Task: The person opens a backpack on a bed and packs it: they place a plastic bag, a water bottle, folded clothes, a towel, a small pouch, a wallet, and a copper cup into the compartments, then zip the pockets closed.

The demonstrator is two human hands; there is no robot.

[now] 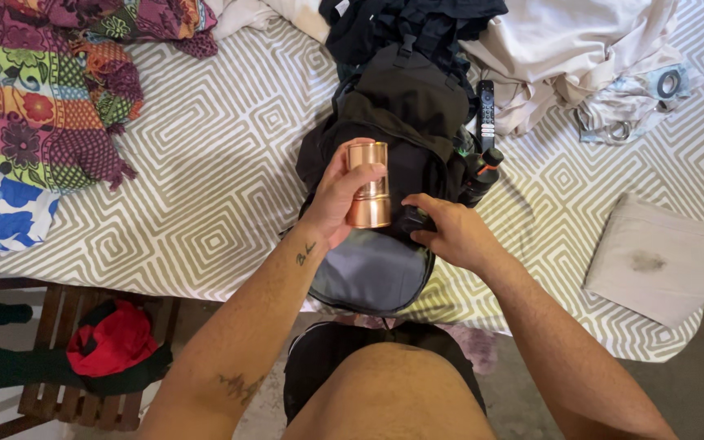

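My left hand (337, 200) grips a copper-coloured metal cup stack (368, 186), held upright just above a black backpack (405, 106) that lies on the bed. The bag's front flap is open, showing a grey lining (372, 273). My right hand (448, 232) rests on the backpack's edge beside the cup, fingers curled on the dark fabric at the opening. A dark bottle (481, 175) sits in the bag's side pocket, to the right of my hands.
A bed with a grey-and-white geometric cover (213, 163) holds a colourful patterned cloth (42, 90), white clothes (580, 49), a black remote (486, 114), a tape roll (668, 83) and a folded beige cloth (653, 261). A wooden rack (59, 358) with a red item stands lower left.
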